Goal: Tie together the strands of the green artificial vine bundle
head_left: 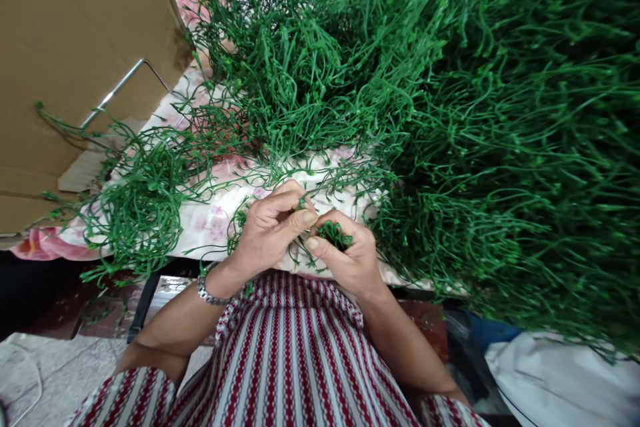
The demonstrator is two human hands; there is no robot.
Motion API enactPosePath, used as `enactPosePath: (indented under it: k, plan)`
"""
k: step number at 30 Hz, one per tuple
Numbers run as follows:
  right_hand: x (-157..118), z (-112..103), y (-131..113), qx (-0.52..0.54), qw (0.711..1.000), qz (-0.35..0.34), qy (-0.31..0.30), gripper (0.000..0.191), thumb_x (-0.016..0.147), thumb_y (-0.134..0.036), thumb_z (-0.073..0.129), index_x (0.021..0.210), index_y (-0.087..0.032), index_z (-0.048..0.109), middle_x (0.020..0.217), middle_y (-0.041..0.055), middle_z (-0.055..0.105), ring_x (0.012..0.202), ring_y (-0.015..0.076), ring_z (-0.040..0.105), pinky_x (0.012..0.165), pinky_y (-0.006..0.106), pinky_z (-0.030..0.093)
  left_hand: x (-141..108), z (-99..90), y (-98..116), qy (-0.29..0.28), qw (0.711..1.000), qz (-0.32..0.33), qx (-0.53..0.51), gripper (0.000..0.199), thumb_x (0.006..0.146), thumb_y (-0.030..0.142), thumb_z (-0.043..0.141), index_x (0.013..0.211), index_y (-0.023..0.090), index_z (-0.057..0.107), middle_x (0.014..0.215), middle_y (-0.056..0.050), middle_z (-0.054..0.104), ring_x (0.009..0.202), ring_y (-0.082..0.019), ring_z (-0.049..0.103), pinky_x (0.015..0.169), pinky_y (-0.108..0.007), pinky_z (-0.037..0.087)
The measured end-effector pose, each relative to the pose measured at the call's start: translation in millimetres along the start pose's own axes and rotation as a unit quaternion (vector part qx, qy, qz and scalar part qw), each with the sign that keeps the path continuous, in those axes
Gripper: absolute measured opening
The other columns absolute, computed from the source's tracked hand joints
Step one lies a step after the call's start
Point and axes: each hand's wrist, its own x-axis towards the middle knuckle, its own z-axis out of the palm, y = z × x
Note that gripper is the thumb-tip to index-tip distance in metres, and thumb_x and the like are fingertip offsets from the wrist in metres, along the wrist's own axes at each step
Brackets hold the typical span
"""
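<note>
My left hand (265, 230), with a metal watch band at its wrist, pinches a thin green stem between thumb and forefinger. Close beside it, my right hand (350, 260) is closed around a small bunch of green stems (336, 235), whose tips poke out above the thumb. The two hands nearly meet at the fingertips, in front of my striped top. Beyond them spreads a large heap of green stems (300, 73), thin, curly and plastic-looking with small knobby ends. A smaller pile of stems (145, 200) lies to the left of my left hand.
A floral cloth (210, 223) covers the table under the stems. Another dense mass of stems (525, 167) fills the right side and hangs past the front edge. Cardboard (85, 33) stands at the left, near a bent metal rod (113, 93). A white bag (565, 373) sits low at the right.
</note>
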Motion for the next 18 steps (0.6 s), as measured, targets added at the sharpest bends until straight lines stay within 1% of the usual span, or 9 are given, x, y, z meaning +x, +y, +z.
enactPosePath:
  k: [2,4,7,9,11,13,15,17,18]
  plan:
    - [0,-1,0,0.008,1.0,-0.013,-0.015,0.017,0.078,-0.033,0.059,0.074,-0.017,0.052,0.061,-0.0035,0.046,0.054,0.0069,0.04,0.051,0.018,0.034,-1,2.1,0,0.017,0.996,-0.031,-0.085,0.017,0.078,0.027,0.059,0.064,0.016,0.06,0.068,-0.002,0.052,0.069,-0.012,0.048,0.063,-0.024,0.038]
    - [0,-1,-1,0.027,0.999,-0.029,-0.034,0.017,0.081,-0.032,0.054,0.075,-0.016,0.053,0.063,-0.0024,0.048,0.055,0.0071,0.042,0.051,0.018,0.035,-1,4.3,1,0.024,0.983,-0.069,-0.17,0.016,0.077,0.027,0.059,0.067,0.015,0.062,0.072,-0.003,0.056,0.062,-0.01,0.048,0.056,-0.022,0.038]
    - [1,-2,-2,0.043,0.996,-0.053,-0.056,0.019,0.086,-0.03,0.047,0.076,-0.016,0.053,0.063,-0.0015,0.049,0.055,0.007,0.043,0.051,0.019,0.035,-2,6.7,5,0.03,0.959,-0.101,-0.263,0.016,0.076,0.026,0.06,0.067,0.014,0.061,0.073,-0.003,0.058,0.053,-0.006,0.045,0.048,-0.019,0.035]
    - [2,-4,-4,0.029,0.995,-0.08,-0.057,0.021,0.086,-0.029,0.046,0.071,-0.016,0.052,0.06,-0.0023,0.046,0.051,0.0062,0.04,0.049,0.019,0.033,-2,7.4,8,0.016,0.945,-0.127,-0.301,0.017,0.076,0.025,0.06,0.065,0.013,0.06,0.068,-0.003,0.058,0.052,-0.006,0.047,0.046,-0.018,0.034]
    - [5,-8,-5,0.018,0.991,-0.114,-0.063,0.021,0.085,-0.027,0.048,0.067,-0.016,0.049,0.059,-0.0033,0.045,0.048,0.0049,0.036,0.048,0.019,0.031,-2,7.1,10,-0.005,0.928,-0.167,-0.332,0.019,0.077,0.026,0.059,0.063,0.012,0.057,0.061,-0.002,0.057,0.049,-0.006,0.046,0.043,-0.016,0.031]
    - [7,-11,-4,0.021,0.987,-0.13,-0.097,0.019,0.085,-0.025,0.049,0.068,-0.015,0.05,0.059,-0.0039,0.045,0.047,0.0042,0.035,0.047,0.018,0.031,0,5.4,11,-0.017,0.913,-0.206,-0.352,0.022,0.077,0.027,0.06,0.062,0.012,0.054,0.056,-0.001,0.055,0.044,-0.004,0.042,0.039,-0.015,0.026]
    - [8,-12,-2,0.049,0.978,-0.129,-0.155,0.018,0.085,-0.026,0.049,0.07,-0.015,0.051,0.057,-0.0042,0.044,0.047,0.0043,0.035,0.046,0.018,0.03,4,2.4,14,-0.007,0.903,-0.232,-0.363,0.024,0.077,0.026,0.059,0.06,0.012,0.051,0.05,0.001,0.048,0.04,-0.002,0.036,0.037,-0.014,0.023]
    - [8,-12,1,0.089,0.958,-0.142,-0.233,0.021,0.084,-0.028,0.05,0.067,-0.015,0.051,0.053,-0.0045,0.043,0.046,0.0049,0.037,0.045,0.019,0.03,8,-1.3,16,0.033,0.895,-0.23,-0.382,0.026,0.081,0.027,0.055,0.061,0.013,0.046,0.046,0.006,0.036,0.036,-0.001,0.028,0.04,-0.014,0.027]
    - [8,-12,1,0.103,0.948,-0.156,-0.257,0.022,0.083,-0.029,0.051,0.065,-0.016,0.05,0.052,-0.0046,0.042,0.046,0.0051,0.037,0.044,0.019,0.03,10,-2.7,18,0.058,0.893,-0.219,-0.388,0.027,0.083,0.027,0.052,0.061,0.014,0.044,0.045,0.008,0.03,0.035,-0.001,0.025,0.043,-0.015,0.031]
